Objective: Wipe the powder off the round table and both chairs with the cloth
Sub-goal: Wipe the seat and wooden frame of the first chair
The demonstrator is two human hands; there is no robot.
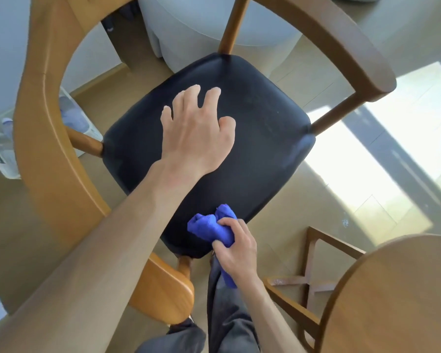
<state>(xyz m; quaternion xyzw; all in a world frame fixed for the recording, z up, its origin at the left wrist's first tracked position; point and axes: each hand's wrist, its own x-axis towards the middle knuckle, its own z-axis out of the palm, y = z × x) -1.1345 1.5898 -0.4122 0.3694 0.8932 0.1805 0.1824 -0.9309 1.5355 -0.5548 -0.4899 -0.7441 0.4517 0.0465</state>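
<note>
A wooden chair [49,103] with a curved back and a black padded seat [260,138] fills the middle of the view. Faint pale smears show on the seat's right side. My left hand [194,133] reaches over the seat with fingers spread, holding nothing. My right hand [236,247] grips a bunched blue cloth [209,225] at the seat's near edge. The round wooden table [392,296] shows at the bottom right.
A pale grey upholstered piece [189,29] stands behind the chair. The table's wooden base [311,253] lies on the tiled floor at lower right. A white rack with bottles [0,138] sits at the left. My trouser legs [229,314] are below the seat.
</note>
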